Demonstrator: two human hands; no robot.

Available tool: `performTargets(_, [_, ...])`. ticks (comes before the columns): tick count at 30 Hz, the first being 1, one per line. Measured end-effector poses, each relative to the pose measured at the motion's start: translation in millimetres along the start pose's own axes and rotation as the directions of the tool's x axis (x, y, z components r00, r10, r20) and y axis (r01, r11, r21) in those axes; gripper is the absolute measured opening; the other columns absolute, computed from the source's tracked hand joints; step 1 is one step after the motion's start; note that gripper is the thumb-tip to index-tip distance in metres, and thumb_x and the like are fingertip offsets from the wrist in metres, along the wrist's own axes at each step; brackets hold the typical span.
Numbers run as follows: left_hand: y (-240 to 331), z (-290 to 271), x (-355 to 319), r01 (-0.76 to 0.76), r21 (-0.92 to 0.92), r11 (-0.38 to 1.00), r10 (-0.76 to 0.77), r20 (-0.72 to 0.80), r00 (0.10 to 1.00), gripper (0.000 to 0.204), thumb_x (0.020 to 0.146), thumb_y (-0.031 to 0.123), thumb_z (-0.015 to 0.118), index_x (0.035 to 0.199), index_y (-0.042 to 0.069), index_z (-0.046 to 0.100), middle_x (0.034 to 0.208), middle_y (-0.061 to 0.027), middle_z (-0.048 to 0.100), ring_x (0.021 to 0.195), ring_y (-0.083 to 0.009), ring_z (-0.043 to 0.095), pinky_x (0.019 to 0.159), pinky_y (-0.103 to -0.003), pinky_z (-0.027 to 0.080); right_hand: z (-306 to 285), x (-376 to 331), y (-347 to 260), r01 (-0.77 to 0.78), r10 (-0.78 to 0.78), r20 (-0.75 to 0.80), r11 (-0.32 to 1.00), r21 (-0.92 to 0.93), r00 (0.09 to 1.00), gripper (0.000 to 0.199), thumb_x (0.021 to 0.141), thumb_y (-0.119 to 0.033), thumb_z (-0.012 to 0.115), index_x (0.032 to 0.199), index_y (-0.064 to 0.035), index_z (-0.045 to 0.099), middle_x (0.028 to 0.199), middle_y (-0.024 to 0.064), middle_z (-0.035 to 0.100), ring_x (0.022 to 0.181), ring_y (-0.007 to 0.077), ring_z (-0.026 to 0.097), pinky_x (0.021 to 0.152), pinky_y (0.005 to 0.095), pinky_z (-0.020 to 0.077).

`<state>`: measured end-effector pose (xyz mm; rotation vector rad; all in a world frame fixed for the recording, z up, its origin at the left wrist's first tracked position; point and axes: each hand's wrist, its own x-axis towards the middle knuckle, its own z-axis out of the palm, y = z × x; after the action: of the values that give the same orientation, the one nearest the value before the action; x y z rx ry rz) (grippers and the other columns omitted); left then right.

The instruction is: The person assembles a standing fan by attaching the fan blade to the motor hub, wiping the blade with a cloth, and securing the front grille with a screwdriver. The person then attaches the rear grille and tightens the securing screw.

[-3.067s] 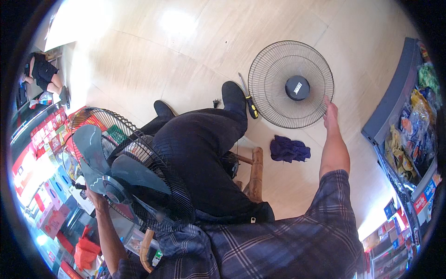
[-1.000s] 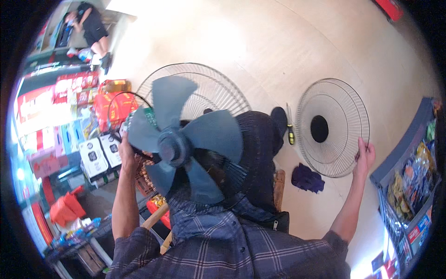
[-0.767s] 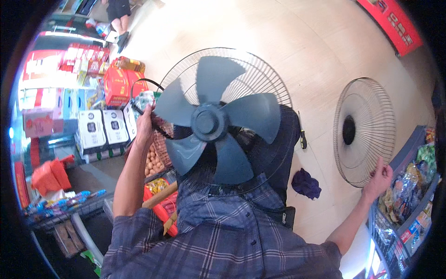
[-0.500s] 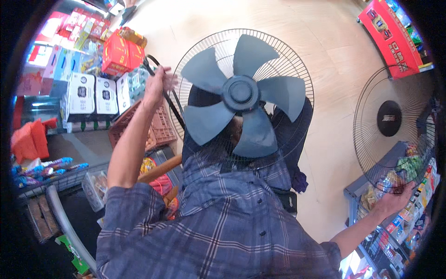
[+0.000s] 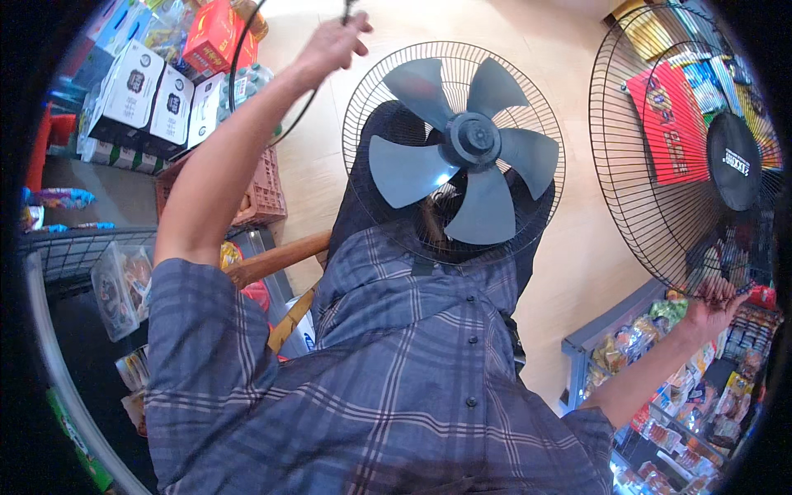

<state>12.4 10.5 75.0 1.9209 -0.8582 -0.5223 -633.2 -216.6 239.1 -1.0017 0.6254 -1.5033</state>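
A fan with dark grey blades [image 5: 474,140] and a round wire back guard [image 5: 358,107] rests on my lap, its hub facing up. My left hand [image 5: 334,45] is raised at the upper left of the fan, fingers curled at a thin black hoop [image 5: 235,58]. The hoop hangs in a loop around my forearm, and its top runs out of view. Off to the right, my right hand [image 5: 714,312] grips the lower rim of the round wire front guard [image 5: 627,231], which stands apart from the fan and has a black centre disc [image 5: 733,161].
Packaged snacks fill a grey shelf rack [image 5: 582,355] under my right arm. A red display box [image 5: 668,124] shows through the front guard. At left are white-and-black cartons [image 5: 132,87], a red box [image 5: 213,37], a brown plastic crate [image 5: 262,194] and a wooden chair arm [image 5: 289,256].
My left hand has moved up and right with the black hoop. The front guard has risen in my right hand and now looks larger. The fan has shifted slightly right in view.
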Motion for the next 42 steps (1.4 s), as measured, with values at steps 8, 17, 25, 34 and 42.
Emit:
performTargets(8, [-57, 30, -16, 0.133, 0.005, 0.991, -0.132, 0.131, 0.982, 0.063, 0.099, 0.051, 0.040, 0.122, -0.003, 0.062, 0.088, -0.0176, 0.070, 0.071, -0.0191, 0.060, 0.066, -0.035, 0.050, 14, 7, 26, -0.148, 0.132, 0.105, 0.977, 0.157, 0.986, 0.044, 0.093, -0.039, 0.062, 0.066, -0.0132, 0.040, 0.060, -0.0033, 0.029, 0.053, 0.0101, 0.029, 0.048, 0.0249, 0.0220])
performTargets(17, [10, -11, -17, 0.134, -0.347, 0.928, -0.089, 0.144, 0.986, 0.059, 0.101, 0.049, 0.041, 0.128, 0.000, 0.057, 0.089, -0.0134, 0.068, 0.052, -0.0070, 0.047, 0.044, -0.021, 0.036, 90, -24, 129, -0.462, 0.460, 0.062, 0.858, 0.225, 0.886, 0.029, 0.099, -0.034, 0.052, 0.077, -0.0157, 0.051, 0.058, -0.0068, 0.036, 0.045, 0.0081, 0.031, 0.038, 0.0246, 0.0235])
performTargets(25, [29, -22, -29, 0.220, -0.602, 0.768, -0.111, 0.213, 0.971, 0.057, 0.103, 0.045, 0.043, 0.135, -0.002, 0.047, 0.075, -0.0056, 0.063, 0.052, -0.0066, 0.045, 0.047, -0.020, 0.034, 127, -64, 240, -0.794, 0.799, 0.049, 0.584, 0.170, 0.599, 0.039, 0.095, -0.046, 0.058, 0.073, -0.0175, 0.045, 0.056, -0.0053, 0.035, 0.042, 0.0077, 0.031, 0.034, 0.0225, 0.0231])
performTargets(34, [-32, -2, -60, 0.451, -0.403, 0.796, -0.426, 0.155, 0.891, 0.038, 0.102, 0.036, 0.047, 0.115, 0.002, 0.060, 0.068, -0.0015, 0.056, 0.053, -0.0088, 0.050, 0.048, -0.023, 0.041, 110, -48, 274, -0.851, 0.850, 0.092, 0.523, -0.050, 0.518, 0.035, 0.096, -0.048, 0.057, 0.093, -0.0129, 0.054, 0.068, -0.0047, 0.043, 0.053, 0.0062, 0.038, 0.045, 0.0206, 0.0318])
performTargets(42, [-10, -18, -63, 0.494, -0.490, 0.719, -0.490, 0.147, 0.859, 0.054, 0.097, 0.054, 0.051, 0.102, 0.001, 0.062, 0.068, -0.0012, 0.057, 0.056, -0.0139, 0.052, 0.054, -0.026, 0.042, 138, -20, 251, -0.572, 0.657, 0.125, 0.722, -0.389, 0.744, 0.042, 0.088, -0.033, 0.071, 0.114, -0.0042, 0.053, 0.072, -0.0031, 0.049, 0.058, 0.0067, 0.044, 0.049, 0.0222, 0.0322])
